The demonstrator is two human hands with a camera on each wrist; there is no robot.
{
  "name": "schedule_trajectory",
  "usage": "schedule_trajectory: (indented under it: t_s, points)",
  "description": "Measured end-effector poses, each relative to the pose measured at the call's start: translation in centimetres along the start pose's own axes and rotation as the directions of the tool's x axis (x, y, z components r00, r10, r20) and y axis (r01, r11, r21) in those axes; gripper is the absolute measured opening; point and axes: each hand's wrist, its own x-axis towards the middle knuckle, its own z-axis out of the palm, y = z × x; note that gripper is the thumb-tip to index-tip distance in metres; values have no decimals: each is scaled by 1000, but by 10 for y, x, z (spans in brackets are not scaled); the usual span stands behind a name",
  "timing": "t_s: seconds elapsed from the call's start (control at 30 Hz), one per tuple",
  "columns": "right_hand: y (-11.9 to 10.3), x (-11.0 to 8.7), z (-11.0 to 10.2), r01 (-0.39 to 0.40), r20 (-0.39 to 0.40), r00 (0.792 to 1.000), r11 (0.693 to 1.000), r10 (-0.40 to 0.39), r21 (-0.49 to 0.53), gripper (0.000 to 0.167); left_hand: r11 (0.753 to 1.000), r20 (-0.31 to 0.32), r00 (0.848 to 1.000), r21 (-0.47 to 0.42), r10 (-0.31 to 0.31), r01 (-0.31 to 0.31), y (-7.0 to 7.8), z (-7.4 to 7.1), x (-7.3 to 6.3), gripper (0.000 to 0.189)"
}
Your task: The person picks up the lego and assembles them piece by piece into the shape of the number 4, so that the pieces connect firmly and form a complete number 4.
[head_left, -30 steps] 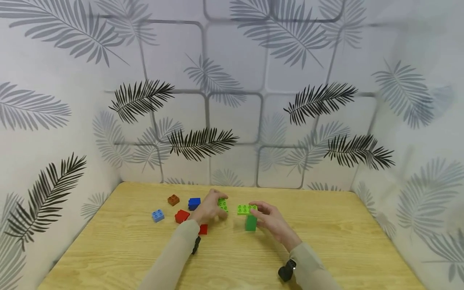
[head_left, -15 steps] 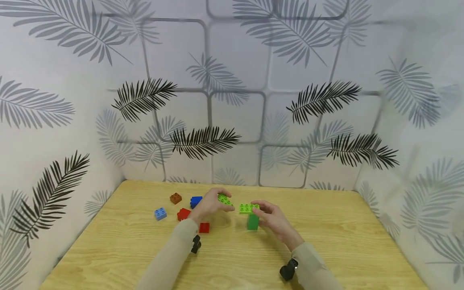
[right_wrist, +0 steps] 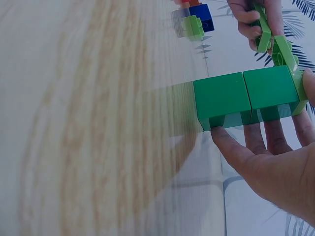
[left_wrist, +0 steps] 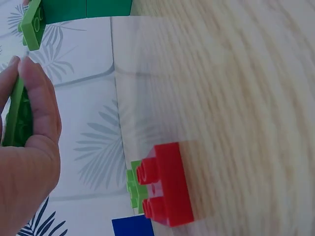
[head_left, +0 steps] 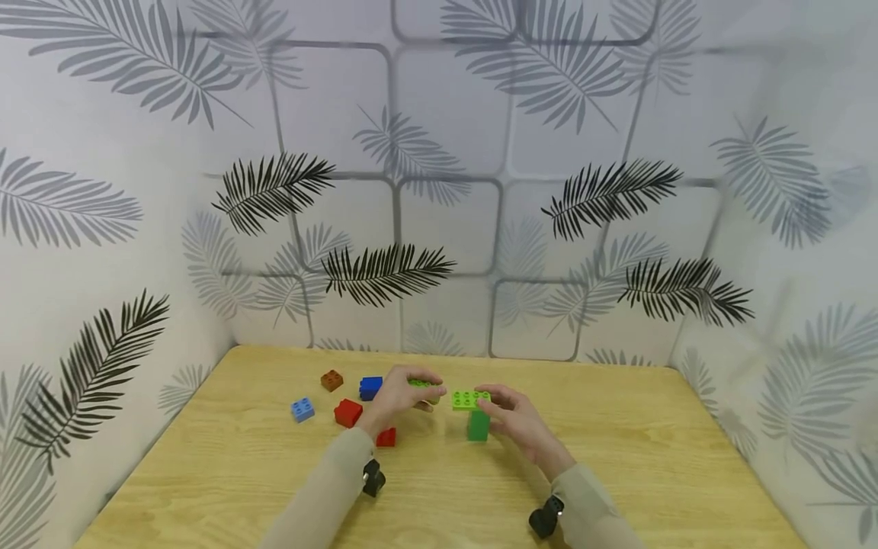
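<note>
My left hand point(head_left: 401, 395) pinches a lime-green building brick point(left_wrist: 18, 118) between thumb and fingers, clear of the table. My right hand point(head_left: 517, 419) holds a small tower on the table: two stacked green bricks point(right_wrist: 221, 101) with a long lime-green brick point(head_left: 468, 401) across the top. That top brick sticks out to the left, past the green bricks. In the right wrist view the fingers lie along the tower's side and the thumb is at its top. A narrow gap separates the left hand from the overhanging brick in the head view.
Left of the hands lie a red brick point(head_left: 348, 412), a second red brick point(head_left: 387, 437), a blue brick point(head_left: 370, 387), a light blue brick point(head_left: 302, 409) and a brown brick point(head_left: 332, 380). Another lime-green brick point(left_wrist: 135, 187) stands behind a red one. Patterned walls surround the wooden table point(head_left: 617, 442).
My left hand has raised the lime-green brick off the table, shifted slightly right and tilted the brick so its studs show less. The right hand and the tower have stayed nearly still.
</note>
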Motion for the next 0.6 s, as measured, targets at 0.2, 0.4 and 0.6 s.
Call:
schedule_trajectory:
  t_s: [0.2, 0.4, 0.6]
  points:
    - [-1, -3, 0, 8, 7, 1000, 1000, -8, -6, 50, 999, -3, 1000, -48, 17, -17, 0, 4, -2, 32]
    - [1, -3, 3, 12, 15, 1000, 1000, -12, -2, 53, 999, -49, 998, 39, 35, -33, -3, 7, -4, 36]
    - [1, -1, 0, 18, -10, 1000, 1000, -18, -18, 50, 992, -27, 993, -60, 111, -113, -4, 17, -1, 39]
